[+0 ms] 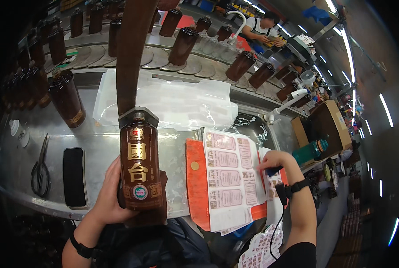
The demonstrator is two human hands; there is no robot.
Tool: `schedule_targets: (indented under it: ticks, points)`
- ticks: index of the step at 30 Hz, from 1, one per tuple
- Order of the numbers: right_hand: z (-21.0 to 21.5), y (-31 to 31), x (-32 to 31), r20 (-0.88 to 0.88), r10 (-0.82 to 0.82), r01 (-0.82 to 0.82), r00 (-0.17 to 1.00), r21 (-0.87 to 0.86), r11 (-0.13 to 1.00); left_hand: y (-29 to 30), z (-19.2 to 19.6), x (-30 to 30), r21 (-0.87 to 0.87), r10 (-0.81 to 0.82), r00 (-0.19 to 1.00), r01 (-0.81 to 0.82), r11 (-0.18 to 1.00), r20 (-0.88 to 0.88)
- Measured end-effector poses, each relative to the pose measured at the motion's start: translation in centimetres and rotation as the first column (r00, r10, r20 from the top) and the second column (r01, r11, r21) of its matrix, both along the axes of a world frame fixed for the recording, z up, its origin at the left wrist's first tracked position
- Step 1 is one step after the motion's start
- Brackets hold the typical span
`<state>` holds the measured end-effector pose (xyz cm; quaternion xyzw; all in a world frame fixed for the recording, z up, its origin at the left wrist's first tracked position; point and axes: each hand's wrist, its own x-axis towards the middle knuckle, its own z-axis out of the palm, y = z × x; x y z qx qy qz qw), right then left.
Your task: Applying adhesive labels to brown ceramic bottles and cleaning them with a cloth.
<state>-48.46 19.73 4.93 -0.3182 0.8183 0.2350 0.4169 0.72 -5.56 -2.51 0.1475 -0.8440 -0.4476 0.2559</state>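
A brown bottle is nearest in the head view, left of lower centre, with the fingers of the left hand clamped on its side. Right of centre, the right hand bends by the printed label sheets; whether its fingers are together I cannot tell. The step seems to be label-taking; the next move probably calls for freeing one cleanly, bottle steady.

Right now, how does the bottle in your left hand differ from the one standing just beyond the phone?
The held bottle is in the left hand; the farther bottle stands untouched on the metal bench, beyond the phone. The held bottle shows large gold lettering; the farther bottle shows gold trim near its base. Both are dark brown.
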Motion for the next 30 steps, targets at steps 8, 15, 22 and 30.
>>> schedule_targets:
  ticks: [8,15,22,30]
  points:
    - [-3.9,-4.1,-3.2,0.127,-0.120,0.175,0.985,-0.704,0.688,-0.1,0.7,0.1,0.006,-0.007,1.000,0.007,1.000,-0.012]
    - [-5.1,-4.4,-2.8,0.286,-0.266,0.390,0.921,-0.688,0.612,-0.3,0.1,0.5,0.011,-0.024,0.999,0.024,1.000,-0.025]
    - [-4.5,-3.8,-1.7,0.198,-0.260,0.311,0.945,-0.792,0.525,-0.4,0.1,0.5,-0.008,-0.033,0.999,0.033,0.999,-0.007]
    - [-4.5,-3.0,-1.1,0.141,-0.162,0.207,0.977,-0.822,0.530,-0.4,-0.5,0.7,-0.013,-0.029,0.999,0.028,1.000,-0.024]
